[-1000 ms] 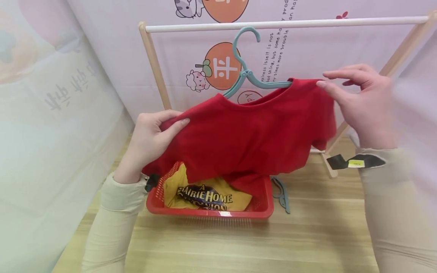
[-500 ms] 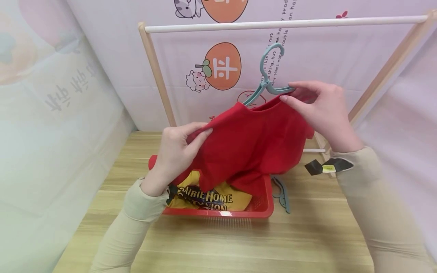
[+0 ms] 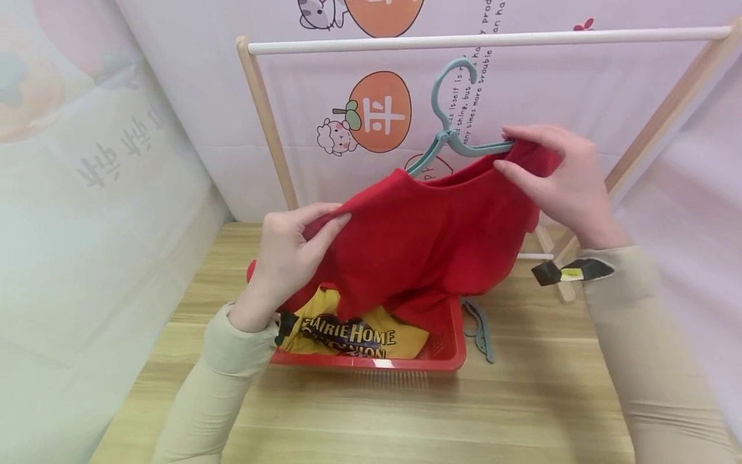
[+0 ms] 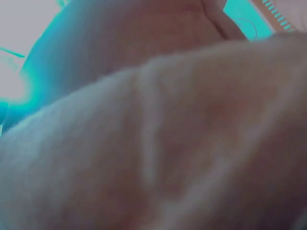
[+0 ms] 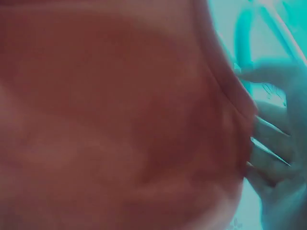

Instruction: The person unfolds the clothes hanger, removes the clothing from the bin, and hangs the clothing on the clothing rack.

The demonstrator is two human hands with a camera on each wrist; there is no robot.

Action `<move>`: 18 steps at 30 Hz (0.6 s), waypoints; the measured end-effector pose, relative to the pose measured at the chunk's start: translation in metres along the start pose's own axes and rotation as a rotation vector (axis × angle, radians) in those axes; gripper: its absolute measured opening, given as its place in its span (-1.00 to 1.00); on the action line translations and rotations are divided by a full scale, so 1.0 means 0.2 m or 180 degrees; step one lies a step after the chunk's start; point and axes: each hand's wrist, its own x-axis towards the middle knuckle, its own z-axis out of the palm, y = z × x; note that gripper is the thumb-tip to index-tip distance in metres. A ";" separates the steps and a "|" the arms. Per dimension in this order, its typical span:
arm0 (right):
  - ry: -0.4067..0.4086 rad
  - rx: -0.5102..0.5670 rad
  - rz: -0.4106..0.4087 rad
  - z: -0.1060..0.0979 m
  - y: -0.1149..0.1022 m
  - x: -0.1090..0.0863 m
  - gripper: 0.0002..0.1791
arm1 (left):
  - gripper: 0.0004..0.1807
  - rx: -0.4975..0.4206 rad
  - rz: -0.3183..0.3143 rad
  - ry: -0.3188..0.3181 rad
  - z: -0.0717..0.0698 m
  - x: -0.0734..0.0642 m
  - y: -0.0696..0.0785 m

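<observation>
A red T-shirt [image 3: 417, 225] hangs between my hands, with a light blue clothes hanger [image 3: 443, 132] inside it. The hanger's hook and upper arms rise out of the neck opening; their ends are hidden in the cloth. My left hand [image 3: 290, 258] pinches the shirt's left shoulder between thumb and fingers. On the other side, my right hand [image 3: 562, 177] pinches the right shoulder, by the end of the hanger arm. In the right wrist view, the red cloth [image 5: 120, 115] fills most of the frame, with the fingers behind its edge. The left wrist view is mostly blurred skin.
Below the shirt stands a red basket [image 3: 371, 365] holding a yellow printed shirt [image 3: 400, 341]. A folded light blue hanger [image 3: 480, 332] lies to its right on the wooden table [image 3: 371, 419]. Behind is a clothes rack with a white rail [image 3: 522, 40] and wooden legs.
From one second ago, my hands came closer together and the shirt with its hanger shifted right. In the last half second, both rose slightly and the right hand moved a little outward.
</observation>
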 end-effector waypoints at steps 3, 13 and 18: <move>-0.0129 -0.0049 0.0096 -0.04 0.01 0.00 -0.42 | -0.82 -0.0031 -0.0109 0.0006 -0.02 0.00 0.00; 0.0738 -0.0514 -0.0538 -0.01 0.08 0.02 -0.69 | -0.80 -0.0291 -0.0581 -0.0419 -0.03 0.04 0.13; 0.0696 -0.0507 -0.0592 0.00 0.10 0.03 -0.71 | -0.69 0.0359 -0.0149 -0.0391 -0.03 0.12 0.16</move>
